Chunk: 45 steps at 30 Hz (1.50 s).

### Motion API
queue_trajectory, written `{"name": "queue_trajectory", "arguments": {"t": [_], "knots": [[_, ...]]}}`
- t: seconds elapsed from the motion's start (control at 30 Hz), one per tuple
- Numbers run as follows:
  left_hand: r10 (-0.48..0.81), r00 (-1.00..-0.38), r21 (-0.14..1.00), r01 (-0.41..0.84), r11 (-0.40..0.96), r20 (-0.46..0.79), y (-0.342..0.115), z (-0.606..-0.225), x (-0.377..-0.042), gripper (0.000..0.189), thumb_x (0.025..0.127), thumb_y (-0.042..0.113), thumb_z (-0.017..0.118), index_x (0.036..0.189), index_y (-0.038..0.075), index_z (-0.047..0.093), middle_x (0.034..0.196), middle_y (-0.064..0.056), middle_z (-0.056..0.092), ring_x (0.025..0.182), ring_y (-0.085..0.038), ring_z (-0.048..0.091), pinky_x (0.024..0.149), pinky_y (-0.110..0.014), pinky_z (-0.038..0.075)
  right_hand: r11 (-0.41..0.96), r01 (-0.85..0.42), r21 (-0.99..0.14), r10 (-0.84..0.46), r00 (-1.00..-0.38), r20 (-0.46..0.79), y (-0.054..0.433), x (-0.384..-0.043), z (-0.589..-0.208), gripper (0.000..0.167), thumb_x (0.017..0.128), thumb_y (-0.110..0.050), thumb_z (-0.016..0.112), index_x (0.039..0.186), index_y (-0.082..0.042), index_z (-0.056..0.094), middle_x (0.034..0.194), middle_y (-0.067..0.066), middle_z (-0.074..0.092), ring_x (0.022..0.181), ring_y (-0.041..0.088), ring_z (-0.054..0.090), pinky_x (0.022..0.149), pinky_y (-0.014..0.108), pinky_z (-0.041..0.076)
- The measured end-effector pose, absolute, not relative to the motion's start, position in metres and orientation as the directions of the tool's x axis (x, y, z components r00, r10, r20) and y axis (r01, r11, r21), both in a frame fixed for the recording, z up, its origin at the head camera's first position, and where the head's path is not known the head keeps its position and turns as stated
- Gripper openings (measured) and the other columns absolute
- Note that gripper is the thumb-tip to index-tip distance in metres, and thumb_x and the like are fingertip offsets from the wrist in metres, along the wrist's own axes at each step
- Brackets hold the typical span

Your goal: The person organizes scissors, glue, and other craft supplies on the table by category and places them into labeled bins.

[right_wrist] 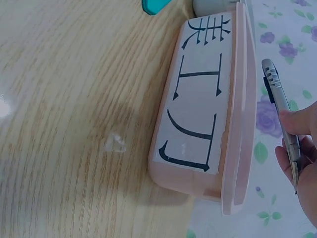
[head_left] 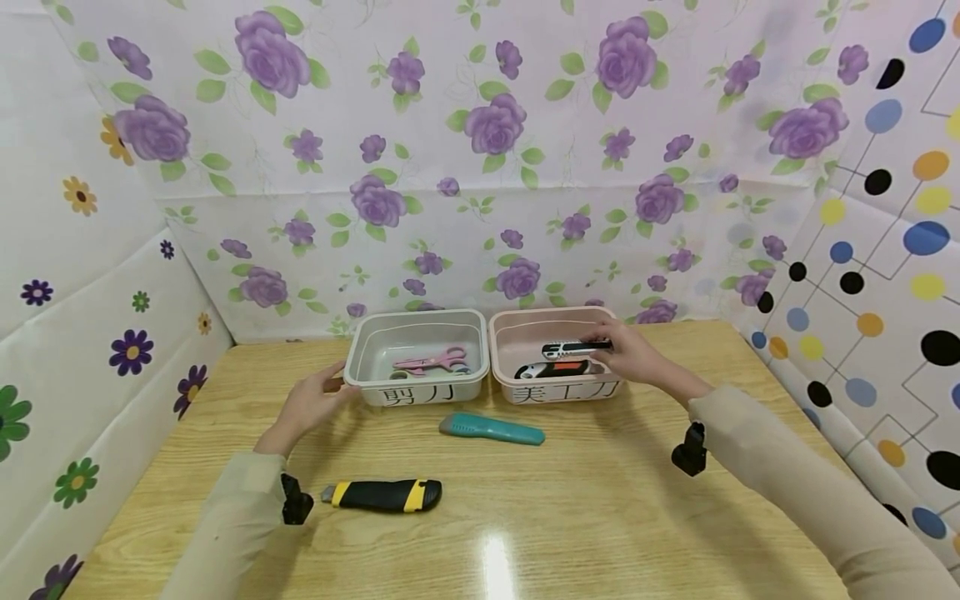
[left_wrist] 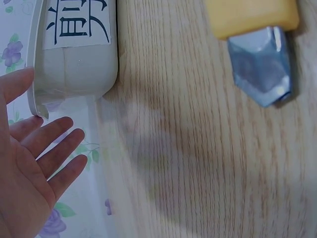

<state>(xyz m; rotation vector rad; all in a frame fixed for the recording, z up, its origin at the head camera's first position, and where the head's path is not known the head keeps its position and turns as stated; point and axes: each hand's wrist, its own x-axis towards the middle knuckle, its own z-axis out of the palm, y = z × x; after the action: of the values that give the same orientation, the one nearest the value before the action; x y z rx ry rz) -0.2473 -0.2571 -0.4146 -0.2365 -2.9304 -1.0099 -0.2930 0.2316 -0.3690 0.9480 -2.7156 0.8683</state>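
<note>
My right hand [head_left: 627, 353] pinches a silver and black utility knife [right_wrist: 278, 94] between thumb and fingers, above the pink bin [right_wrist: 233, 153]. Inside that bin lies another utility knife [head_left: 558, 369], black, white and orange. My left hand [left_wrist: 32, 163] rests at the left corner of the grey bin [head_left: 420, 320], its thumb at the rim and the other fingers loosely extended. Pink scissors [head_left: 431, 360] lie in the grey bin, with other items partly hidden by its front wall. On the table are a teal utility knife [head_left: 492, 428] and a black and yellow utility knife [head_left: 384, 495].
Both bins stand side by side on the wooden table [head_left: 570, 517], near its back edge, with character labels in front. Flowered sheeting [head_left: 450, 167] rises behind and at the left; a dotted sheet [head_left: 885, 275] stands at the right.
</note>
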Motion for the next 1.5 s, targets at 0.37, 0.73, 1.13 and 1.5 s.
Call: {"name": "queue_trajectory", "arguments": {"t": [0.37,0.73,1.13,1.5], "knots": [[0.126,-0.989,0.620,0.148,0.771,0.081,-0.257,-0.414,-0.246,0.071,0.088,0.043,0.054,0.141,0.001,0.031,0.124,-0.028,0.050,0.109,-0.040,0.053,0.085,-0.055,0.044,0.641,-0.597,-0.482,-0.516,-0.801,0.306,0.229,-0.304,-0.378,0.023,0.081,0.008,0.060,0.105,0.006,0.063,0.110,0.023,0.055,0.080,0.024,0.055,0.066,0.034,0.044],[0.128,-0.988,0.636,0.150,0.757,0.082,-0.255,-0.415,-0.247,0.070,0.089,0.040,0.056,0.141,0.002,0.030,0.124,-0.025,0.052,0.109,-0.040,0.053,0.085,-0.055,0.044,0.640,-0.586,-0.498,-0.502,-0.809,0.306,0.225,-0.313,-0.389,0.023,0.081,0.007,0.060,0.104,0.008,0.063,0.104,0.021,0.056,0.090,0.031,0.057,0.075,0.042,0.048],[0.127,-0.989,0.643,0.147,0.751,0.078,-0.256,-0.413,-0.245,0.071,0.089,0.041,0.055,0.141,0.001,0.029,0.124,-0.025,0.051,0.111,-0.041,0.051,0.086,-0.055,0.044,0.627,-0.612,-0.482,-0.522,-0.789,0.324,0.218,-0.321,-0.395,0.022,0.078,0.010,0.060,0.099,0.010,0.065,0.096,0.021,0.058,0.089,0.033,0.055,0.080,0.046,0.046],[0.127,-0.989,0.639,0.147,0.755,0.077,-0.255,-0.415,-0.246,0.071,0.088,0.042,0.055,0.141,0.002,0.031,0.125,-0.026,0.050,0.110,-0.039,0.052,0.086,-0.054,0.044,0.668,-0.581,-0.465,-0.512,-0.812,0.279,0.217,-0.324,-0.399,0.022,0.079,0.007,0.060,0.101,0.008,0.065,0.095,0.018,0.059,0.089,0.031,0.057,0.077,0.044,0.048]]}}
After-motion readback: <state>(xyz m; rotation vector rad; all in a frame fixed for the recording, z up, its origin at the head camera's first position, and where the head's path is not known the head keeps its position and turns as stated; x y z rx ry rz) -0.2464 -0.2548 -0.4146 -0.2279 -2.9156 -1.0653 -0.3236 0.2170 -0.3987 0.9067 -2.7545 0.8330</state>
